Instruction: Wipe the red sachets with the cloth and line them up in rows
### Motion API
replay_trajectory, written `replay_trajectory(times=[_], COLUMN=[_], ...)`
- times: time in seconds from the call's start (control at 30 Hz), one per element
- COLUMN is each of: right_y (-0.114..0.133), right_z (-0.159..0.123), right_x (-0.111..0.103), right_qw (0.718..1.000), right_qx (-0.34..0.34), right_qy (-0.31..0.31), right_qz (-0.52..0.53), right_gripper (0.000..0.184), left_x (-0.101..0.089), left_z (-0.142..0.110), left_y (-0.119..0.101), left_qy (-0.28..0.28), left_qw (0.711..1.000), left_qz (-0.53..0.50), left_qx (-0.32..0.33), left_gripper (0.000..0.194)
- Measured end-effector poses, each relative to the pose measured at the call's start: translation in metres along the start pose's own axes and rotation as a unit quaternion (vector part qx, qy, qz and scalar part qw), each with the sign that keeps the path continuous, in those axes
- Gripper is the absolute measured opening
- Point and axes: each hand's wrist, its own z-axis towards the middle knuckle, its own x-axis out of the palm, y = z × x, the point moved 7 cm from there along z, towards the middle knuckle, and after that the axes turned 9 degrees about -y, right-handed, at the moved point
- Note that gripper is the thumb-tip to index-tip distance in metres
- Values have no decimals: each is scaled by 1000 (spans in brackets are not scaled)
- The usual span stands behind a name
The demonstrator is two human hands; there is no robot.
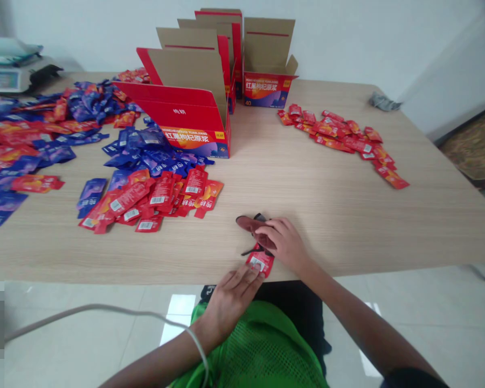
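While the left hand (231, 296) is pressing: palm is facing down, extended fingers are lying on the near end of a red packet (267, 262).
Right hand (288, 245): reaching in from lower right, fingers curling round a dark red tool (250, 224), type unclear.
Hands: sitting apart, right slightly farther forward.
Packet: lying on the table (347, 226) by its near edge, tool overlapping its far end.
Forearms: angling inward from both sides.
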Motion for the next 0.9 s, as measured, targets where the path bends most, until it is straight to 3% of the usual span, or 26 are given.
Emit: replay_trajectory(times=[0.13,0.2,0.27,0.37,0.43,0.5,0.57,0.7,0.9], right_y=[-31,-41,-39,-7,26,54,64,40,-18], right_z=[14,22,26,19,8,-8,-25,-32,5], right_x=[-10,-26,-50,-72,-61,-37,-15,3,-7], right_qw=[998,995,986,972,981,992,995,998,999], right_qx=[11,29,57,75,48,7,-14,-6,5], right_qy=[-10,-58,-142,-222,-175,-88,-25,-6,-13], right_qz=[-58,-73,-59,12,66,95,95,55,-37], right_gripper=[21,19,18,24,27,27,26,25,21], left_x=[3,3,3,3,4,4,3,1,-5], left_z=[-1,-1,-1,-1,-2,-1,-1,0,3], left_y=[1,0,0,-1,0,0,0,-2,-2], left_qy=[10,10,5,-9,-17,-28,-40,-31,-20], left_qw=[1000,1000,1000,1000,1000,999,998,999,1000], left_qz=[-9,-11,-12,-14,-18,-30,-39,-19,-12], left_qx=[-2,-2,-1,-3,-14,-26,-30,-16,-12], left_gripper=[41,42,41,40,37,29,22,33,38])
